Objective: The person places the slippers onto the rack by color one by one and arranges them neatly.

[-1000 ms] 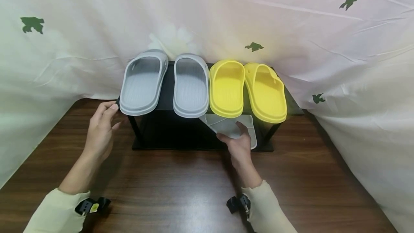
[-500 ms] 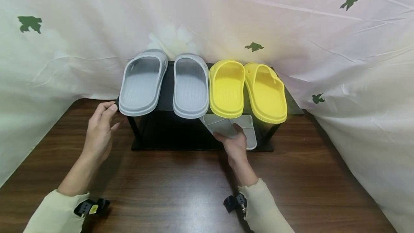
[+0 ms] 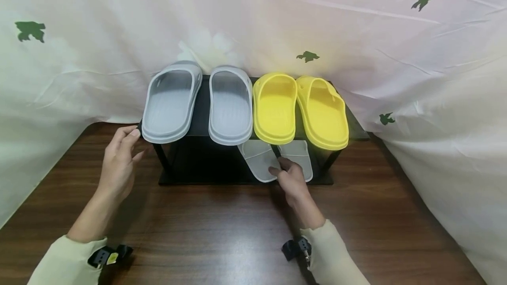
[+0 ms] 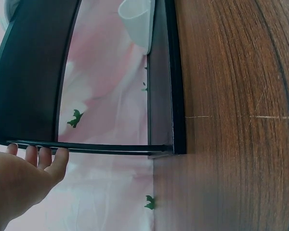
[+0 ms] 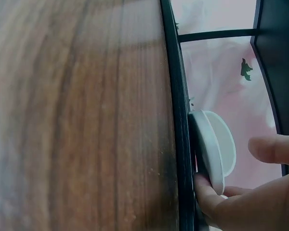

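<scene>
My left hand [image 3: 119, 164] holds the left edge of the black shoe rack [image 3: 210, 181] with its fingertips; the left wrist view shows them on the rack's side bar. On the lower shelf, two pale grey slippers, the left slipper [image 3: 259, 162] and the right slipper [image 3: 299, 155], lie side by side, toe ends forward, their rear parts hidden under the upper shelf. My right hand [image 3: 293, 181] reaches in at the gap between them. In the right wrist view its thumb [image 5: 272, 149] stands apart from the pale slipper [image 5: 209, 149] while other fingertips touch the slipper's edge.
The upper shelf carries a left grey clog [image 3: 172, 104], a second grey clog [image 3: 231, 109], a yellow clog [image 3: 276, 111] and another yellow clog [image 3: 325, 113]. The rack stands on a wooden surface [image 3: 222, 232] against a patterned cloth [image 3: 245, 21].
The left slipper has come down flat beside the right one, and a dark gap now shows between them. My right hand's thumb has come away from it. My left hand stays at the rack.
</scene>
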Motion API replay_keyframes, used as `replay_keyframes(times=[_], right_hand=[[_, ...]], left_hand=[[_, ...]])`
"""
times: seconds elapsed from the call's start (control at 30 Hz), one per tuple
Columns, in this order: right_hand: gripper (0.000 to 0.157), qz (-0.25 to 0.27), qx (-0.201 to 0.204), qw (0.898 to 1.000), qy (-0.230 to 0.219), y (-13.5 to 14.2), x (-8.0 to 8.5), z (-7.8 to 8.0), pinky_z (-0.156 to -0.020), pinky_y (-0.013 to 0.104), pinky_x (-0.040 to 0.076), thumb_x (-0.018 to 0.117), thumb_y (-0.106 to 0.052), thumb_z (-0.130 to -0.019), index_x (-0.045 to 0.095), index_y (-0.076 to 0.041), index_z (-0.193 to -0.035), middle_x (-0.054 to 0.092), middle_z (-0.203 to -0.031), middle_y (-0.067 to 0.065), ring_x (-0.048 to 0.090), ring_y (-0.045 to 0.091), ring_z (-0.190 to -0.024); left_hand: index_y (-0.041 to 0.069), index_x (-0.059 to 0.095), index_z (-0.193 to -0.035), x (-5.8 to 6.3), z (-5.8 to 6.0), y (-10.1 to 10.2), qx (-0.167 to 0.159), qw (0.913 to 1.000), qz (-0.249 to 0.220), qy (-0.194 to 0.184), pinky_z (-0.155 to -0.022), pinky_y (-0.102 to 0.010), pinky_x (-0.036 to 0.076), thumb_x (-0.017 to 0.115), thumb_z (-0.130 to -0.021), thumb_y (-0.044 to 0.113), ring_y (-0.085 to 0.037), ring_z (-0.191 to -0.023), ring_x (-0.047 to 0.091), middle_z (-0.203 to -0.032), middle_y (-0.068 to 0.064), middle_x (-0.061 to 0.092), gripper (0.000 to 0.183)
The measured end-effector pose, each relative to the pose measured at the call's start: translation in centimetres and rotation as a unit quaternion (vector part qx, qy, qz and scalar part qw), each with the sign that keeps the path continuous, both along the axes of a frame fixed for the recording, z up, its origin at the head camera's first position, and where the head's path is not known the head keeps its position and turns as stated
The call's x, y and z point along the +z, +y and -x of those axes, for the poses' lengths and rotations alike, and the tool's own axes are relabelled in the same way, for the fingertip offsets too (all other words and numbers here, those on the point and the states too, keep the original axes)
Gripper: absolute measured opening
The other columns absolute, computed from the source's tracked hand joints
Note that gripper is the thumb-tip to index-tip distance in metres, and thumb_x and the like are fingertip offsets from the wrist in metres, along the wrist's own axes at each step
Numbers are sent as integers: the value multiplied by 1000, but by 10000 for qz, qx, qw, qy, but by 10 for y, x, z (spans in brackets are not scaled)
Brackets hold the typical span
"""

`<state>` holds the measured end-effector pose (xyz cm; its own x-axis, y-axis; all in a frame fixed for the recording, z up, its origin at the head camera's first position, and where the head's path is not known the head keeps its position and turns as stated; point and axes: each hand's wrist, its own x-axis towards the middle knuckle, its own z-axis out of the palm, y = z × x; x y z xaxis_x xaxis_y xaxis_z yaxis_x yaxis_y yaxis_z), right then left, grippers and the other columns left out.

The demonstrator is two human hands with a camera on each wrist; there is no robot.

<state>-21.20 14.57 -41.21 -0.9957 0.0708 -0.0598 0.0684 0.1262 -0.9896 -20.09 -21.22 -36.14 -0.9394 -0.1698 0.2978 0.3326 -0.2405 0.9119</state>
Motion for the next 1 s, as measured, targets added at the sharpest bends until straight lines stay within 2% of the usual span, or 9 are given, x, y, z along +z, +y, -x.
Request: replay_keyframes(times=[0.2, 0.5, 0.7, 0.83, 1.0], right_hand=[[62, -169, 160, 9996, -130, 1, 3, -3, -119, 51, 25, 61, -5, -95, 35, 19, -146, 33, -154, 34, 28, 40, -146], [66, -382, 582, 9974, -171, 4, 8, -8, -120, 50, 22, 62, -8, -95, 32, 18, -148, 31, -155, 33, 24, 39, -148], [66, -361, 643, 9971, -207, 4, 8, -9, -120, 51, 21, 62, -8, -96, 31, 18, -149, 31, -156, 33, 24, 39, -148], [66, -366, 696, 9966, -235, 6, 8, -11, -120, 52, 20, 61, -10, -96, 32, 17, -149, 30, -157, 32, 24, 40, -148], [65, -473, 705, 9963, -164, 10, 8, -16, -119, 52, 23, 62, -12, -97, 34, 15, -149, 31, -157, 29, 27, 40, -147]], left_hand=[[12, 62, -109, 0, 0, -1, -15, 10000, -13, -17, -85, -23, 53, 53, -107, 20, -15, -107, 54, -114, -1, 59, 12], [10, 60, -110, 0, 1, -2, -83, 10000, 18, 24, -85, -23, 53, 52, -107, 21, -14, -103, 57, -112, -1, 60, 13], [11, 61, -109, 0, 2, -2, -49, 10000, -41, 3, -85, -23, 53, 53, -107, 20, -14, -104, 56, -112, -1, 60, 13], [11, 63, -107, 0, 1, 0, 126, 9999, -20, -47, -84, -22, 53, 54, -107, 20, -14, -108, 55, -114, -2, 59, 13], [10, 64, -108, 1, -2, 4, 639, 9977, 239, -47, -88, -19, 53, 56, -105, 18, -12, -111, 58, -115, -3, 59, 11]])
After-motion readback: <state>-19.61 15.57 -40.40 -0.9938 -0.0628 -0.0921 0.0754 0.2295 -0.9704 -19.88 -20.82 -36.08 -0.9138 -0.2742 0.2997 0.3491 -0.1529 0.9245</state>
